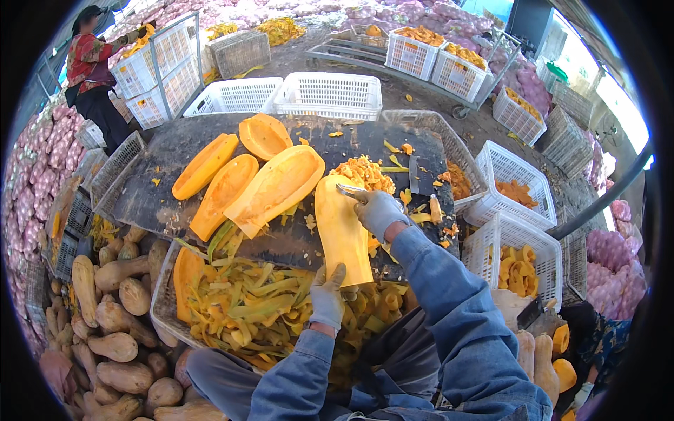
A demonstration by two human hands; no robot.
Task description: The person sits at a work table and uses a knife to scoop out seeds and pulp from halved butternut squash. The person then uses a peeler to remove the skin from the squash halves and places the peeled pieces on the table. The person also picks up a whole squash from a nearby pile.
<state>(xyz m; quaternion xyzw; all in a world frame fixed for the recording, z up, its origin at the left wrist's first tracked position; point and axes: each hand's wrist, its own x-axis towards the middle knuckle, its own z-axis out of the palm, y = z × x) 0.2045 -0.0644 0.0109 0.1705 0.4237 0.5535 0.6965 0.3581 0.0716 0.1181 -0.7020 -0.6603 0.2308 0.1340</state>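
A peeled butternut-type squash piece (pixel 341 231) lies lengthwise before me, its near end overhanging the edge of the dark work board (pixel 152 189). My left hand (pixel 327 299), in a grey-white glove, grips that near end. My right hand (pixel 380 213), gloved too, holds a metal peeler-like tool (pixel 348 190) against the far end of the squash; its handle is hidden in the fingers. Beyond the tool sits a heap of orange pulp (pixel 366 172). To the left lie several hollowed squash halves (pixel 279 184), cut faces mostly up.
A knife (pixel 414 176) with a wooden handle lies at the board's right. Below the board stands a crate of peelings (pixel 247 300). Unpeeled squash (pixel 118 321) pile up at left. White crates (pixel 521 179) hold orange pieces at right. One person (pixel 95 73) stands far left; another's gloved hand (pixel 582 394) shows lower right.
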